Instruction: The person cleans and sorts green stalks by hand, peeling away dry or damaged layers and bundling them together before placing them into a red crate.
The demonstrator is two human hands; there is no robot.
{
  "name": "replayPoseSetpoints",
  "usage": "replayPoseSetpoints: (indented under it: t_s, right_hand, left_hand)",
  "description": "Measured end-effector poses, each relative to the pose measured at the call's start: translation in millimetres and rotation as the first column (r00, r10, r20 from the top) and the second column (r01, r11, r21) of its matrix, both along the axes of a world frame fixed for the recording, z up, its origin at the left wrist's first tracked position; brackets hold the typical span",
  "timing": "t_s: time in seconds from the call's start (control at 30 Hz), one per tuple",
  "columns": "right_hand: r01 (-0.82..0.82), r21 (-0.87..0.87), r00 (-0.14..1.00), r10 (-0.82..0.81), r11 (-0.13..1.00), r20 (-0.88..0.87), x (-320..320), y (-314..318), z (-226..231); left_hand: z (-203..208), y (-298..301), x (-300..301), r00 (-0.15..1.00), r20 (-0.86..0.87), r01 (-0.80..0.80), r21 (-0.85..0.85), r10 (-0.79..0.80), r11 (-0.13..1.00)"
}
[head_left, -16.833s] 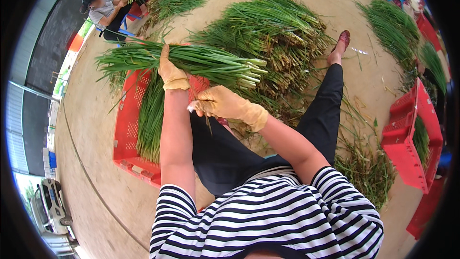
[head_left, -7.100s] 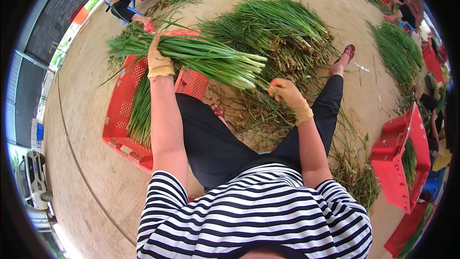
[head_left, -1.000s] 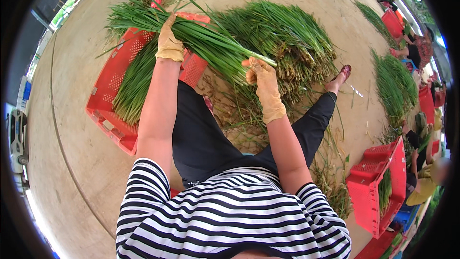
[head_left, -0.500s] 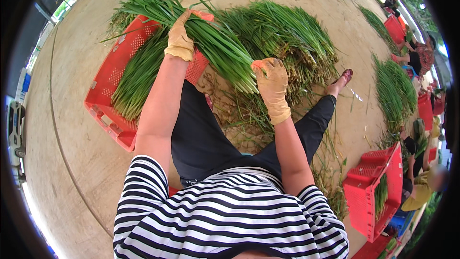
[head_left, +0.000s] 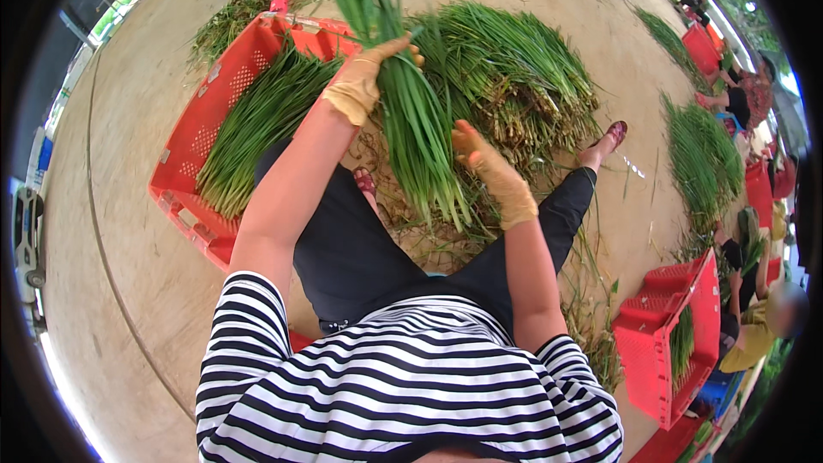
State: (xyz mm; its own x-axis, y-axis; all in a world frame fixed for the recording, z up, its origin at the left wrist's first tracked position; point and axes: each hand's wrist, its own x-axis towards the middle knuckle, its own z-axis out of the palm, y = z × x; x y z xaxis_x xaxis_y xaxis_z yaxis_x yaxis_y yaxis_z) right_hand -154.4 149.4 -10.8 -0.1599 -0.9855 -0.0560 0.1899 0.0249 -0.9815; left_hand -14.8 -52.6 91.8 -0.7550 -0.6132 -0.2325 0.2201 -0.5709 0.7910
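Observation:
A long bunch of garlic chives hangs from my left hand, which is wrapped round its middle. The pale cut ends point down toward me, and the leaf tops, blurred, reach up and away. My right hand, also in a tan glove with orange fingertips, is open just right of the bunch, its fingers stretched out and apart from the stems. Left of the bunch, a red plastic crate holds more chives laid lengthwise. Beyond my right hand lies a large heap of chives, roots toward me.
Loose leaves and trimmings litter the floor between my legs. Another red crate with chives stands at right, near several people at work. More chives lie along the right side. A person's foot is at the far left.
My left hand has moved right and turned the bunch more upright, its cut ends lower and nearer me. My right hand has opened and come away from the stems.

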Motion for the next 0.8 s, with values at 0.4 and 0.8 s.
replayPoseSetpoints:
  t_s: [0.4,0.8]
  right_hand:
    - [0.196,0.067,0.509,-0.160,0.978,0.845,23.6,19.5,-54.7]
    - [0.402,-0.071,0.511,-0.159,0.913,0.845,-13.3,16.8,-76.9]
  left_hand:
    - [-57.8,21.9,-94.3,0.900,0.311,0.364,-0.148,-0.306,0.920]
    - [-93.4,86.7,47.3,0.870,0.428,0.251,-0.812,0.246,0.527]
